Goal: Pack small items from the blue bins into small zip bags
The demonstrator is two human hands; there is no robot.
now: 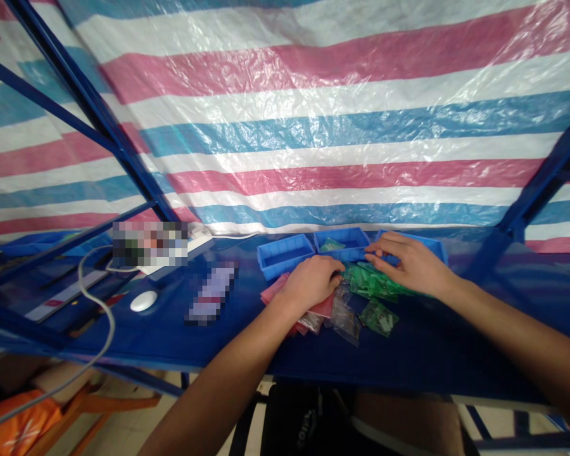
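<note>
My left hand rests over a heap of pink and red plastic packets, its fingers curled together at the near edge of the green packets. What they hold, if anything, is hidden. My right hand is above the pile of green plastic packets, thumb and fingertips brought close together. Nothing I can name shows between them. Clear packets with dark contents lie between the two piles, and a single green packet lies nearer me. Behind, the middle blue bin contains a green packet.
A left blue bin and a right blue bin, partly hidden by my right hand, stand in the row. Leftward on the blue table are a blurred-out phone, a white mouse and a power strip with a cable.
</note>
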